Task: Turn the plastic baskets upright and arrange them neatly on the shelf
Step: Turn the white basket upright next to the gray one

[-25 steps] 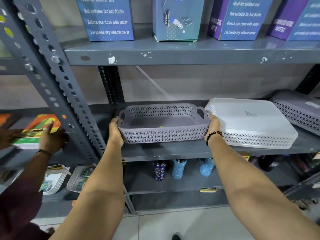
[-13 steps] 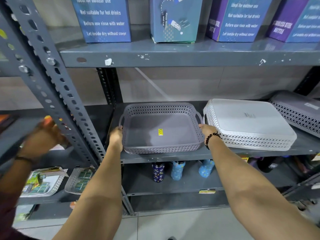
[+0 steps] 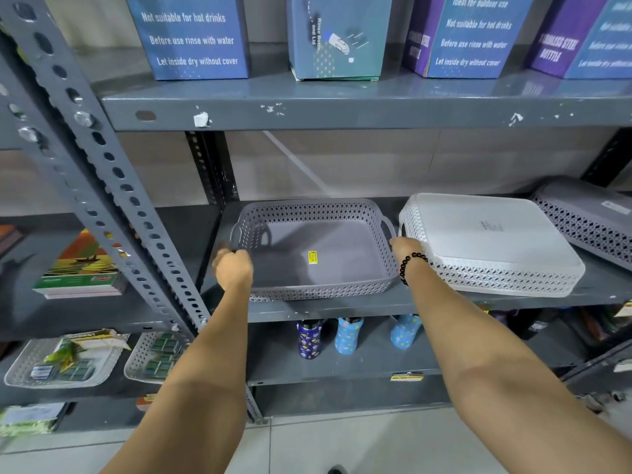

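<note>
A grey lattice basket (image 3: 318, 248) sits upright and flat on the middle shelf (image 3: 342, 306), with a yellow sticker on its floor. My left hand (image 3: 232, 268), blurred, is curled on its left rim. My right hand (image 3: 407, 246), with a black bead bracelet on the wrist, rests on its right handle, in the gap beside a white basket (image 3: 478, 234). That white basket lies upside down just to the right. A second grey basket (image 3: 588, 213) lies upside down at the far right, tilted against the white one.
A perforated steel post (image 3: 113, 186) slants down just left of my left arm. Blue and purple boxes (image 3: 195, 35) stand on the shelf above. Small bottles (image 3: 309, 338) stand on the shelf below. Books (image 3: 82, 271) and white trays (image 3: 61, 360) fill the left bay.
The grey basket has come down from a lifted, tilted hold and now lies flat on the shelf. Another person's hand at the left books has left the view.
</note>
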